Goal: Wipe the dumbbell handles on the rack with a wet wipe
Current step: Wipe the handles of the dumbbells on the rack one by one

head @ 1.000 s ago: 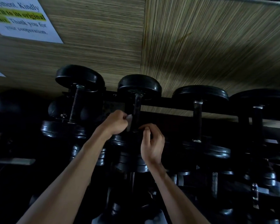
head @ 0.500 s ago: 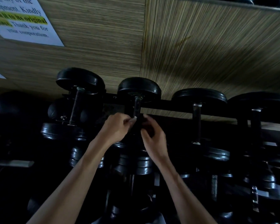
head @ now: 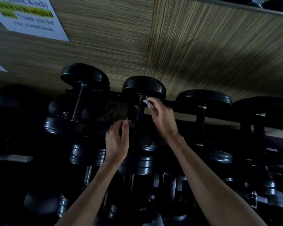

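Black dumbbells lie in a row on a dark rack [head: 184,110] against a wood-panel wall. My right hand [head: 163,119] pinches a small white wet wipe [head: 147,102] against the top of the second dumbbell's handle [head: 139,114], just under its far head [head: 144,86]. My left hand [head: 117,142] hovers just left of the lower end of that handle. Its fingers are loosely curled and nothing shows in them. The near head of this dumbbell is hidden behind my hands.
A dumbbell with a bare handle [head: 78,103] lies to the left, and another one's handle [head: 201,124] lies to the right. More dumbbells fill lower tiers [head: 145,163]. A printed notice [head: 31,18] hangs on the wall [head: 211,54] at the upper left.
The wipe went from my left hand to my right. My right hand slid it up the handle to the far end, while my left hand dropped back and to the left.
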A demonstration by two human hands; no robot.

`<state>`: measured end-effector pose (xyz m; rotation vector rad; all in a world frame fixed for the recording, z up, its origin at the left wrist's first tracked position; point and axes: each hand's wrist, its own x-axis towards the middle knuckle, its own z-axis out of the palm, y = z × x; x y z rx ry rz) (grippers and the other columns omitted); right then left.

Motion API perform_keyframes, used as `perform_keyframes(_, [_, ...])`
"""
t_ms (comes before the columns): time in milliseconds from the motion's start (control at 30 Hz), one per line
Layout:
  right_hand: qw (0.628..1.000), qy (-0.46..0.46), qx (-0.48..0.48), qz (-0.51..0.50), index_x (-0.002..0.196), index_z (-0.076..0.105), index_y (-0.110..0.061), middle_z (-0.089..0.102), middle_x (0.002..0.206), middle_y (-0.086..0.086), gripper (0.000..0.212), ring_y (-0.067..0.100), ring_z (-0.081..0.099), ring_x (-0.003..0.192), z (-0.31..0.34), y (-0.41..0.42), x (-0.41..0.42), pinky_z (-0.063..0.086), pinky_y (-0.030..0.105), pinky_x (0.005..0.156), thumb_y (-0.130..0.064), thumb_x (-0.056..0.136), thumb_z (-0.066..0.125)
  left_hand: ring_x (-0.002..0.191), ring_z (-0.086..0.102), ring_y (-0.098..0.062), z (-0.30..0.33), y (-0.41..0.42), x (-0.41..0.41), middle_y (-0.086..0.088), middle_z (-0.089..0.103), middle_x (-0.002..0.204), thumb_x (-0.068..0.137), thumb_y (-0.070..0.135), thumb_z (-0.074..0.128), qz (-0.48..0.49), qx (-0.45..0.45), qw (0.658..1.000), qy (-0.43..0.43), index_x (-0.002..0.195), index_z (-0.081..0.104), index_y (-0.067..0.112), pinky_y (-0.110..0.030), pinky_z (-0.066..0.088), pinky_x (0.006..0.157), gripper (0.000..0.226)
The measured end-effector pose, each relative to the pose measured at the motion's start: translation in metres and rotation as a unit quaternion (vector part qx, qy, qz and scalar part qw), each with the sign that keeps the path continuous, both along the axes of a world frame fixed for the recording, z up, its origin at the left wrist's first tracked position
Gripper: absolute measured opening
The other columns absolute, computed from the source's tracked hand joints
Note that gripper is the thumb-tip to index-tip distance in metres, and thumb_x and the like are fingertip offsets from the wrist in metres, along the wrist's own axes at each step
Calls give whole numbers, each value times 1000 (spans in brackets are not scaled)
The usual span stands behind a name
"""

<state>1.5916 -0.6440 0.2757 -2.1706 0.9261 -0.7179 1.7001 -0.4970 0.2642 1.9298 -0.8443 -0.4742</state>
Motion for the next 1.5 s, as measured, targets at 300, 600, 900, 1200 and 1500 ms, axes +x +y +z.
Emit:
perform_keyframes(300, [932,148,-135,301,138,55,-1,46,152,15,52,18,30,145,-26,-13,-4,30,32,119,10,88,65,85,67,-7,-11,-4,-1,11,71,87,102,34,31,36,-38,999,10,96,73,16,-25,52,73,46])
perform_keyframes(600, [882,180,-162,405,151,41,-15,39,158,3,48,14,32,148,-12,-36,-12,27,35,123,-10,104,49,77,68,-16,-13,-5,-2,8,72,83,102,30,33,53,-61,996,24,89,73,16,-36,53,66,44])
perform_keyframes(900, [868,170,-136,446,148,42,-24,34,160,0,53,15,26,151,-7,-50,-18,24,43,124,-49,103,34,83,69,-16,-15,-6,-3,7,72,83,99,23,33,65,-68,995,34,85,72,14,-40,54,70,42])
perform_keyframes(1200, [905,153,-168,360,141,53,-3,47,150,13,43,23,42,141,-13,-54,-12,37,41,117,-1,98,54,83,68,-17,-16,-6,-5,6,71,82,98,25,35,81,-79,993,27,84,72,12,-39,54,72,42])
perform_keyframes(1500, [915,187,-116,338,144,51,-14,46,153,2,43,12,38,144,-1,-65,-5,35,39,119,-23,102,53,79,67,-17,-14,-6,-6,5,70,79,97,23,41,81,-81,993,40,82,71,12,-27,51,68,35])
